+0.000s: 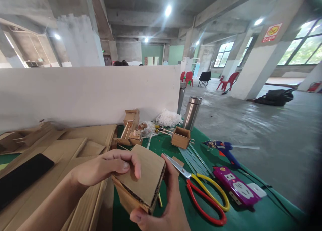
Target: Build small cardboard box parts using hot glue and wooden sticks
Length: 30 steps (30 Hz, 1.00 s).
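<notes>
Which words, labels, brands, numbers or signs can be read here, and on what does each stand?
No words or numbers are legible.
White rectangular sign on the grey concrete pillar: slashed-circle symbol; characters too blurred.
Glowing green sign at the back: too small.
Purple plastic power strip: any marks too small.

There are two hands (108, 165), one glue gun (227, 150), one flask (192, 113).

The box (147, 174) is matt, smooth-faced cardboard with rough corrugated edges, the scissors (189, 176) pair shiny metal blades with smooth plastic handles, the flask (192, 113) is satiny metal, the power strip (236, 185) glossy plastic, and the concrete floor (276, 130) shows a sheen.
</notes>
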{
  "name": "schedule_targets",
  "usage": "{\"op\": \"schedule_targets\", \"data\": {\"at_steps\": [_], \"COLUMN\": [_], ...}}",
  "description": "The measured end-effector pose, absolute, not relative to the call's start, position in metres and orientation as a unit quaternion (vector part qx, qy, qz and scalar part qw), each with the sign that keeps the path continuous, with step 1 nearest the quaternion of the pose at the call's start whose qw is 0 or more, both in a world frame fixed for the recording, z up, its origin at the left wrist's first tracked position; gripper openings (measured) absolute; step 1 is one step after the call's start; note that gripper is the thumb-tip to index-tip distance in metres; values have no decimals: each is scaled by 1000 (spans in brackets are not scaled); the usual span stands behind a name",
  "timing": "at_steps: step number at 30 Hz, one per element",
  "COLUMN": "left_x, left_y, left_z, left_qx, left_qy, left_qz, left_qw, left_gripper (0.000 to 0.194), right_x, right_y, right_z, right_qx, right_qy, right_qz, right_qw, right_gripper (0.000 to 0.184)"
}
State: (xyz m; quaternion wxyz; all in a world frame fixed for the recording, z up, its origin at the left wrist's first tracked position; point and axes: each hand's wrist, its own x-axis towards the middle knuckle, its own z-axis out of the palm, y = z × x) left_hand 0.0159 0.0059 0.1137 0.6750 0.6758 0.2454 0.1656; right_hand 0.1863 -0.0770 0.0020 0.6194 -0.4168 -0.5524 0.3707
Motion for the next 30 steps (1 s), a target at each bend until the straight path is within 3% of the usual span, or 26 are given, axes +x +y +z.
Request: {"op": "schedule_targets", "data": {"at_steps": [23, 30], "left_x": [17, 17], "left_y": [5, 4], "left_z": [106, 108], "left_qx": [691, 718], "left_qy": [211, 213], "left_qz": [192, 191], "left_qw": [665, 634], "left_gripper": [19, 29], "right_x": [184, 187], "right_y": [-75, -71], "right_z": [6, 4], "right_qx": [-379, -380], "right_qy": [-533, -529], "right_qz": [391, 379], "right_qw": [647, 657], "right_gripper": [112, 114]}}
